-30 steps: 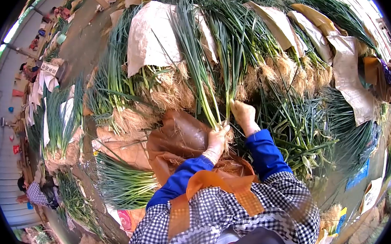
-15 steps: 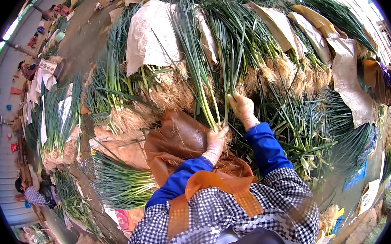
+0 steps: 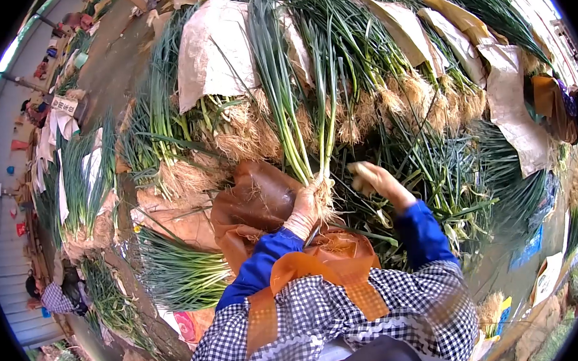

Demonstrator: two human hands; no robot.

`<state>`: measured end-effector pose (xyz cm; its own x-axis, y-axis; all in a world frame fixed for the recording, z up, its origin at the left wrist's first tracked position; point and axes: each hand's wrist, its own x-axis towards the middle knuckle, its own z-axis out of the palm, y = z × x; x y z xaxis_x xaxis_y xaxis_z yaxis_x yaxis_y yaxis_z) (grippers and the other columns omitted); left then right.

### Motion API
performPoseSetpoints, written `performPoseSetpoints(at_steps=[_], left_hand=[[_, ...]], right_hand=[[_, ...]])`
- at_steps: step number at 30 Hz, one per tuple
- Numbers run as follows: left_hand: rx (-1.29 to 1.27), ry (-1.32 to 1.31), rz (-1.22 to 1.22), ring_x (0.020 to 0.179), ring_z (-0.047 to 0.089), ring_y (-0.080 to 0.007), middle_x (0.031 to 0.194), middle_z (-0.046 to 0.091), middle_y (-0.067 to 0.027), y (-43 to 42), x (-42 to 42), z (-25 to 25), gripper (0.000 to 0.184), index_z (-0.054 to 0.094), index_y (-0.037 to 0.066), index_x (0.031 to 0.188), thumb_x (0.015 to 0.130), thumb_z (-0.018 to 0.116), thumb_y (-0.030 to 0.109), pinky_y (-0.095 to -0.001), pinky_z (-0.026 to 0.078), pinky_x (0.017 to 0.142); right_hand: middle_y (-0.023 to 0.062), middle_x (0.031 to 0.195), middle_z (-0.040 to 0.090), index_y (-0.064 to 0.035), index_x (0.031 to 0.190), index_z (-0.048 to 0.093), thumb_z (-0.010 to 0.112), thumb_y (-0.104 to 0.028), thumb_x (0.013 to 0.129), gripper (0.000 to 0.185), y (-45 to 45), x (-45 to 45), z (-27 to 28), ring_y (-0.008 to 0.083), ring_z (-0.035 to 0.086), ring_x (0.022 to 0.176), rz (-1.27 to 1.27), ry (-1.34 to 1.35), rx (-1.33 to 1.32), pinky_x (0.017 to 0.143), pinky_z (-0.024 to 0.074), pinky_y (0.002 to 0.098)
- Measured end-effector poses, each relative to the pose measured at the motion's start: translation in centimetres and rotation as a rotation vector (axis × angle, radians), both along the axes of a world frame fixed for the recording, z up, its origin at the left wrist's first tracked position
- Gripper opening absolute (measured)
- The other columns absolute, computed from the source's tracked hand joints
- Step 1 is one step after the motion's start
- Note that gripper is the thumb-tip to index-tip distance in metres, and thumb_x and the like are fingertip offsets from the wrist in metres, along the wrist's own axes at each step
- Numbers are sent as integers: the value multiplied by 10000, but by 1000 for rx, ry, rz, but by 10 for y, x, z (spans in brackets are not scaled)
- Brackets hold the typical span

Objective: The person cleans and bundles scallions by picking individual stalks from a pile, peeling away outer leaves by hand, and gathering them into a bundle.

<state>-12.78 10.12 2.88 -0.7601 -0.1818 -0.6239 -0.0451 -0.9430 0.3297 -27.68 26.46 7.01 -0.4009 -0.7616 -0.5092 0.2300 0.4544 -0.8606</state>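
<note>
My left hand [image 3: 306,205] is closed round the root end of several green onions [image 3: 292,130]. Their white stems fan upward into long dark leaves, and pale stringy roots [image 3: 326,198] stick out beside my fingers. Just right of the roots, my right hand [image 3: 379,182] hovers apart from the stalks, fingers loosely bent and parted from the thumb, with nothing visible in them. Beneath it lies a heap of loose green leaves [image 3: 430,191]. A brown plastic apron [image 3: 254,203] with root scraps covers my lap.
Bundles of green onions with bushy roots [image 3: 245,130] line the far side, partly under pale sacking [image 3: 216,51]. Cleaned green onions [image 3: 181,268] lie at my left. A person in a checked top [image 3: 54,297] is at far left. A blue object [image 3: 526,254] lies at right.
My right hand has let go of a stalk and moved down and right. The stalk it held now stands with the others in my left hand, which has shifted slightly left.
</note>
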Motion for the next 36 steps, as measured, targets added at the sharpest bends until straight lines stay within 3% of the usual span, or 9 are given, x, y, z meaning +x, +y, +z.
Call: performPoseSetpoints(at_steps=[3, 10, 16, 18, 22, 24, 26, 34, 36], left_hand=[[133, 103, -2, 563, 511, -128, 771, 587, -73, 0, -3, 0, 222, 556, 43, 1024, 887, 545, 217, -220, 399, 423], [248, 242, 64, 608, 543, -144, 815, 582, -80, -6, 5, -22, 283, 517, 8, 1127, 905, 495, 182, -226, 452, 453], [262, 91, 134, 573, 571, -123, 752, 612, -77, -18, 4, 5, 183, 579, 12, 992, 892, 527, 156, -206, 466, 458], [204, 100, 85, 563, 562, -122, 740, 607, -65, -11, 0, 2, 183, 585, 12, 990, 890, 533, 157, -200, 467, 469], [63, 137, 30, 613, 581, -120, 767, 615, -60, -5, -1, -9, 174, 600, 26, 994, 885, 544, 150, -239, 490, 529], [-151, -113, 196, 688, 584, -129, 807, 611, -53, 1, -6, -36, 94, 600, 27, 931, 861, 555, 70, -232, 485, 610], [-260, -22, 302, 686, 582, -132, 819, 605, -49, 8, -7, -18, 85, 597, 23, 919, 860, 551, 63, -237, 485, 627], [-63, -16, 84, 473, 512, -102, 618, 564, -6, -14, -7, -6, 217, 614, -4, 915, 882, 556, 202, -220, 399, 402], [-69, -28, 31, 501, 529, -107, 653, 576, -17, -16, -7, -7, 206, 607, 2, 945, 884, 547, 189, -214, 425, 433]], right_hand=[[-14, 865, 562, -53, 1234, 479, 373, -468, 939, 520, -82, -18, -107, 82, 473, 692, -254, -635, -552, 651, 402, 217], [-49, 664, 459, -108, 870, 546, 457, -381, 928, 292, -89, 77, -26, 38, 417, 511, -640, -211, -553, 429, 324, 176], [-24, 628, 539, -61, 846, 617, 509, -349, 910, 314, 57, 29, -7, 93, 471, 474, -17, -74, 95, 437, 373, 248], [111, 783, 628, -64, 962, 631, 540, -314, 892, 276, 40, 11, -20, 260, 618, 719, 738, 800, 776, 605, 483, 343], [133, 1005, 592, -89, 1040, 601, 559, -285, 867, 265, -35, 23, -10, 289, 610, 821, -129, 77, -188, 675, 489, 356], [153, 836, 606, -79, 950, 621, 570, -292, 861, 236, -65, 34, -71, 316, 604, 729, 67, 1092, -350, 596, 480, 379], [157, 538, 510, -78, 683, 577, 565, -355, 856, 327, -86, 59, -46, 367, 535, 515, -299, 976, -204, 459, 433, 408], [83, 531, 514, -124, 870, 612, 566, -282, 830, 169, 2, 77, -19, 228, 570, 516, 816, 1003, -517, 470, 455, 346], [100, 812, 604, -99, 955, 621, 566, -365, 841, 295, 0, 44, -2, 251, 604, 700, 1043, 899, 273, 611, 492, 338]])
